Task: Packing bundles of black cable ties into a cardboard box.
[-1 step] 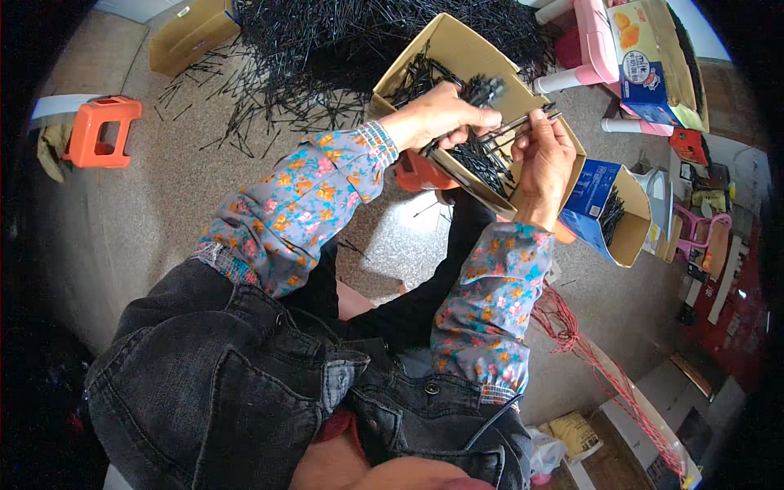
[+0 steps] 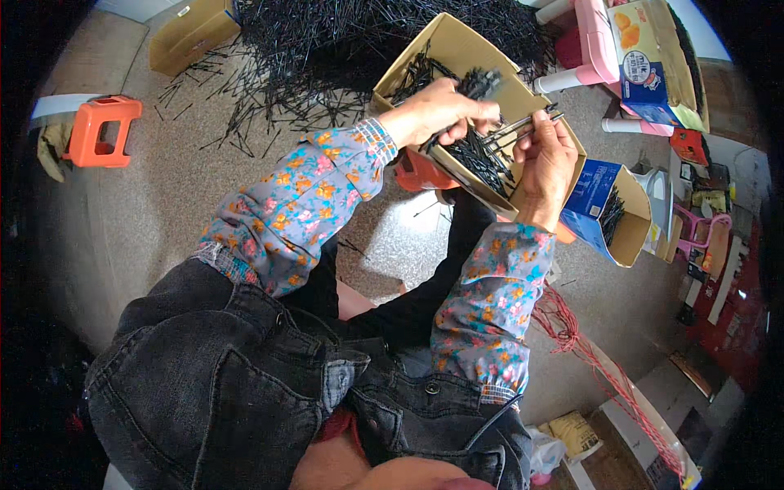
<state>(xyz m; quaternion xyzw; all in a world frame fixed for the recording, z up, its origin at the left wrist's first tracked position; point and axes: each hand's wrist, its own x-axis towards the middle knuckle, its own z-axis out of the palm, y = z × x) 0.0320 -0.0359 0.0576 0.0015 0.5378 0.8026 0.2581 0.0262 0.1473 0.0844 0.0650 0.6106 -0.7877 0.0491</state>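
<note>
Clearly, black rods point(image 2: 513, 127) lie pinched between fingers point(image 2: 544, 129) of the right hand point(image 2: 548, 166).

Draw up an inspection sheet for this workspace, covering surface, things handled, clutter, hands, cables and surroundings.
Surface: speckled floor; what bears the open cardboard box is partly hidden.
Things handled: thin black rods, lying in the box and held over it.
Clutter: large heap of similar rods beyond the box, with strays scattered across the floor.
Hands: left hand grips a bundle, its end blurred; right hand pinches a few rods between thumb and fingers.
Cables: tangled red cord at right; whether it is electrical cannot be told.
Surroundings: orange stool at left; blue-sided carton with more black rods at right.
</note>
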